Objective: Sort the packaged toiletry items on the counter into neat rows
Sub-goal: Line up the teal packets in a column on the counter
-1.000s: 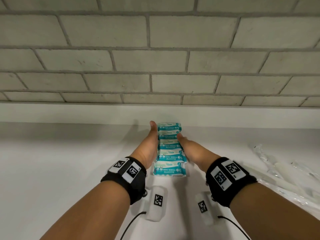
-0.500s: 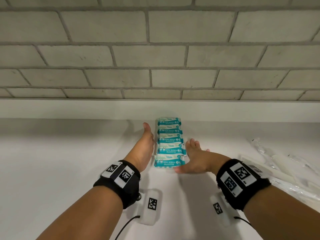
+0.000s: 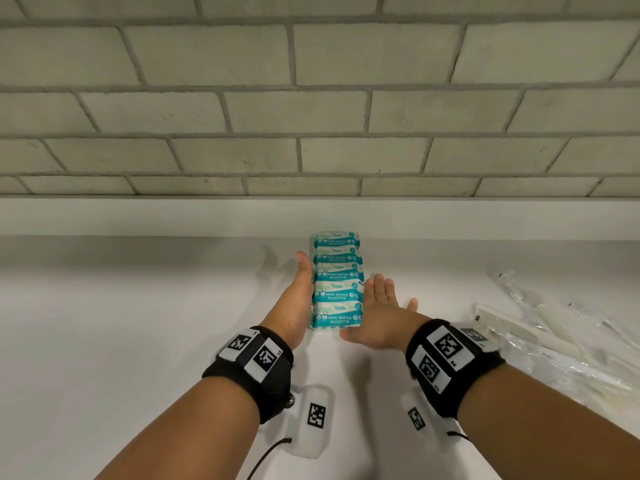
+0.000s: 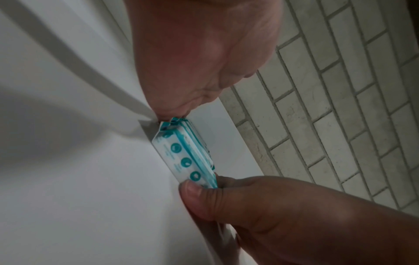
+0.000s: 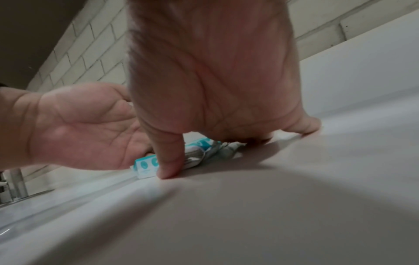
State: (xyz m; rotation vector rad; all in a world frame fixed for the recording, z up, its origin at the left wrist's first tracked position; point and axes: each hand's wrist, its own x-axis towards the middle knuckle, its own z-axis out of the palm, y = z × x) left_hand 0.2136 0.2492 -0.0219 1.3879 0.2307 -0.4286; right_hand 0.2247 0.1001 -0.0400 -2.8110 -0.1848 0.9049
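Row of mini wipes packs [image 3: 336, 281], teal and white, five visible, overlapping like shingles. The row runs from the near counter [image 3: 138, 323] back to the low white ledge at the foot of the tiled wall [image 3: 311, 116]; the farthest pack lies just beside that ledge.

Left hand [image 3: 298, 299] stands on edge along the row's left side, fingers straight and together, palm flat against the pack ends. Nothing grasped. Left wrist view: the heel of this hand touches the crimped end of the nearest pack [image 4: 183, 154].

Right hand [image 3: 379, 315] lies at the row's right side near the closest packs, fingers straight and spread, tips down on the counter, thumb reaching across the front edge of the nearest pack. Right wrist view shows the thumb [image 5: 169, 157] planted on the counter against that pack [image 5: 145, 165]. Released, pressing, not gripping.

Right of the row, well apart: clear plastic wrappers [image 3: 561, 337] holding pale long items, contents not readable.

Both wrists carry black bands with square markers.
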